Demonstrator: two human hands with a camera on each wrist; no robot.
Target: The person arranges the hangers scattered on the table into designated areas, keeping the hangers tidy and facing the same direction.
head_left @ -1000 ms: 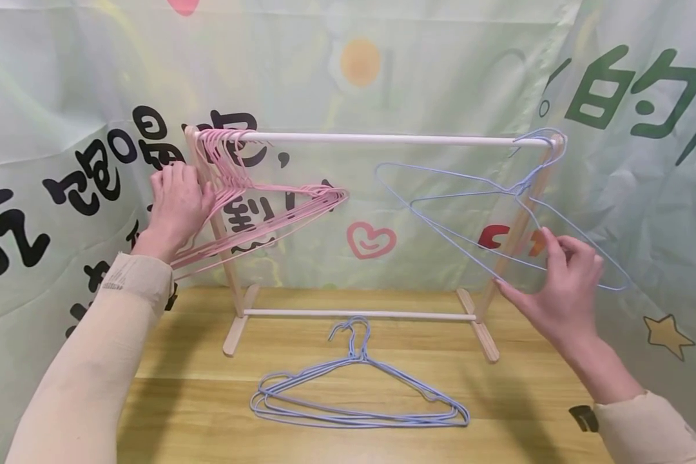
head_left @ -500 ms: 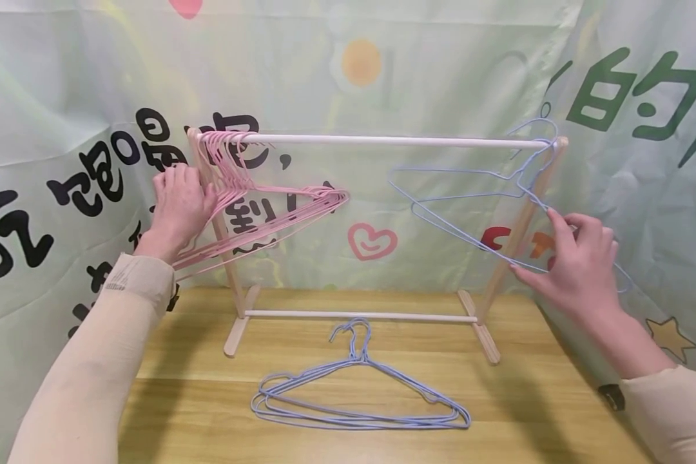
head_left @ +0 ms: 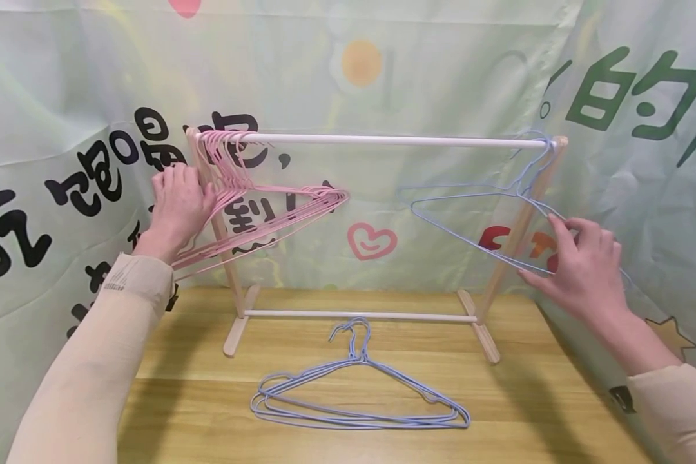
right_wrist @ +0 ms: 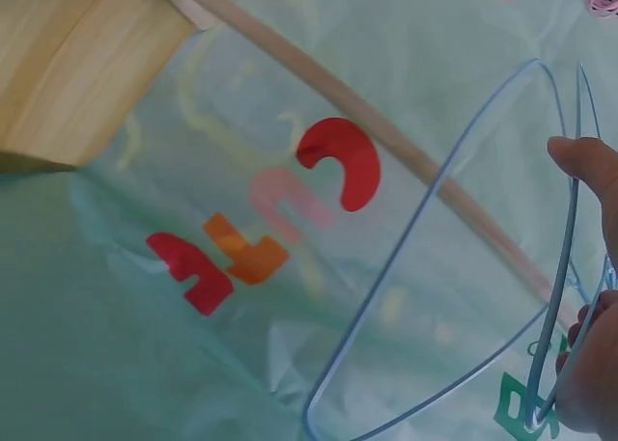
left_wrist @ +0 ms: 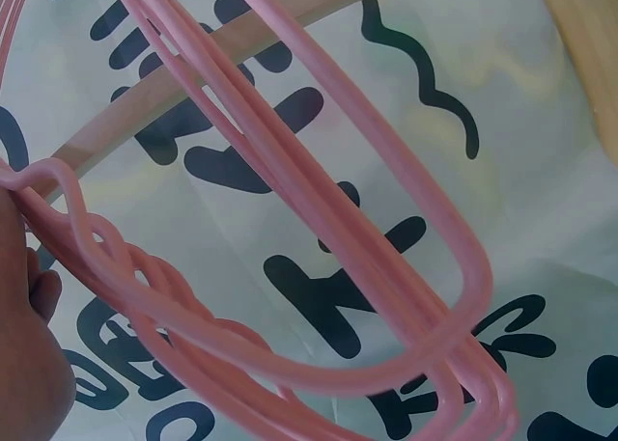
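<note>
Right hand: the right hand [head_left: 586, 270] pinches the lower wires of the hanging blue hangers [head_left: 470, 212]; in the right wrist view a fingertip [right_wrist: 579, 161] and the curled fingers close on the thin blue wire.
Blue hangers, place: they hang by their hooks at the right end of the rail [head_left: 383, 139]; their right shoulder lies inside the fingers, the left part points free toward the middle of the rack.
Left hand: the left hand [head_left: 176, 206] rests on the bunch of pink hangers [head_left: 278, 206], fingers straight and close together, pressing on the side of the bunch near the left post [head_left: 220, 245].
Pink hangers, place: hooked at the left end of the rail, tilted, with the wide ends toward the middle.
Bench: on the wooden bench [head_left: 180, 399], in front of the rack, lies a small pile of blue hangers [head_left: 359, 399], well apart from both hands.
Behind: a green printed cloth [head_left: 441, 71].
</note>
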